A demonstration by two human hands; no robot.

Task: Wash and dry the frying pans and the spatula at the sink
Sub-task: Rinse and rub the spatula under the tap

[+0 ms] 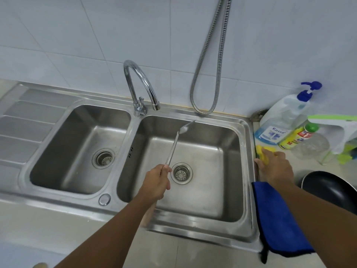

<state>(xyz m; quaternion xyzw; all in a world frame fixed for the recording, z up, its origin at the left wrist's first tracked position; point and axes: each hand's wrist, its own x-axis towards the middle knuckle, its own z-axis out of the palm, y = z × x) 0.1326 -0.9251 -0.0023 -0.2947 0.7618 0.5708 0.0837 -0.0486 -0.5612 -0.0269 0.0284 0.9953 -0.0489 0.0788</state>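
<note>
My left hand (156, 181) grips the handle of a steel spatula (174, 145) over the right basin (229, 140). Its blade points up and away, edge-on, below the tap (142, 84). No water runs from the tap. My right hand (275, 163) rests on a yellow sponge (263, 150) on the counter just right of the sink rim, fingers curled over it. A black frying pan (328, 187) sits on the counter at the right, partly behind my right forearm. A blue cloth (274, 219) hangs over the sink's right front corner.
The left basin (77, 132) and the draining board (25, 122) lie to the left. A metal hose (210, 74) hangs on the tiled wall. A pump bottle (282, 117), a yellow bottle (298, 135) and a white-green squeegee (340, 130) crowd the right counter.
</note>
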